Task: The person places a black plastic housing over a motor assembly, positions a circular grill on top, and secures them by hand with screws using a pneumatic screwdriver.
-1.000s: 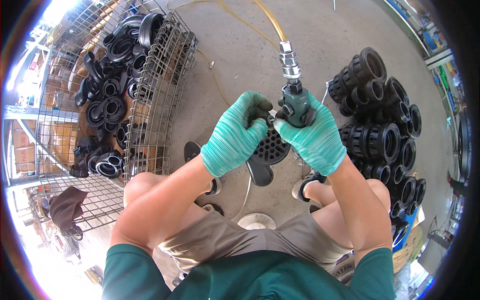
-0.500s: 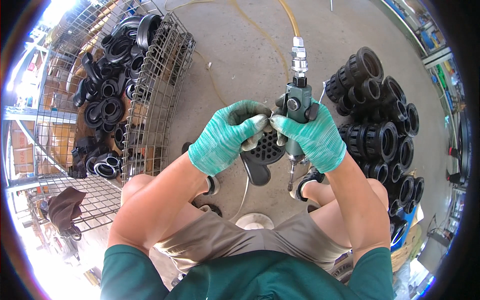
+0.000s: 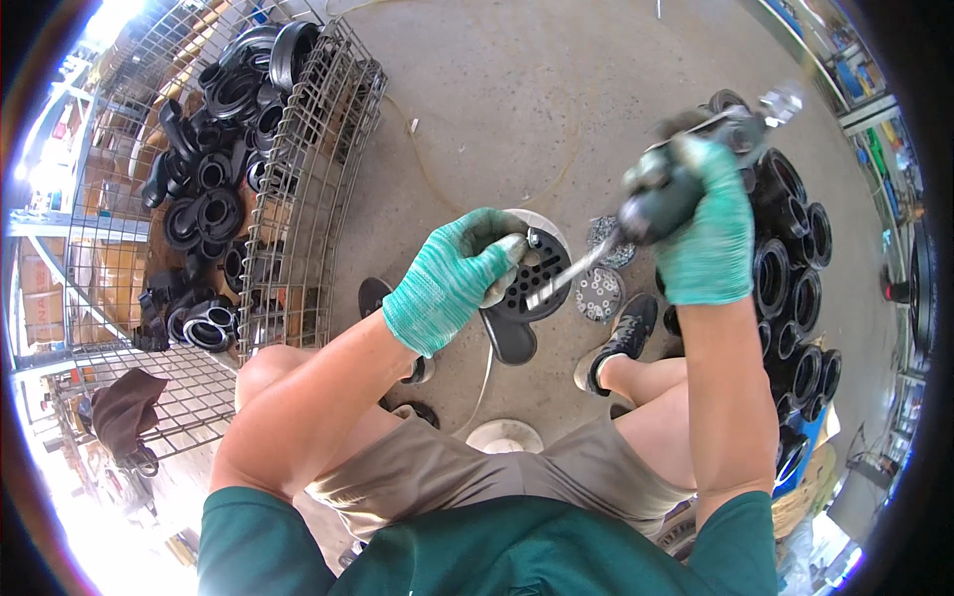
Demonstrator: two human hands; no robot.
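Note:
My left hand (image 3: 459, 278), in a green and grey glove, has its thumb and fingers pinched together at the left rim of a black part. What they grip cannot be made out. A small shiny metal piece (image 3: 535, 238) shows just past the thumb tip. The black part (image 3: 514, 343) has a round face full of holes and a rounded stub toward me, and lies on a pale round support (image 3: 558, 230). My right hand (image 3: 708, 223), gloved and blurred, is closed round an air screwdriver (image 3: 658, 209). Its long metal bit (image 3: 576, 275) slants down across the perforated face.
On the left stands a wire cage (image 3: 323, 149) with several black rubber-like fittings (image 3: 219, 214). Stacked black ringed fittings (image 3: 773, 273) line the right. Two round holders of small metal pieces (image 3: 600, 294) lie beyond my right shoe (image 3: 621, 343). A thin hose (image 3: 427, 174) crosses the floor.
My hands have come apart. The right has swung up and right, tilting the air screwdriver from upright to slanted, its bit now over the black part. The left hand has barely moved.

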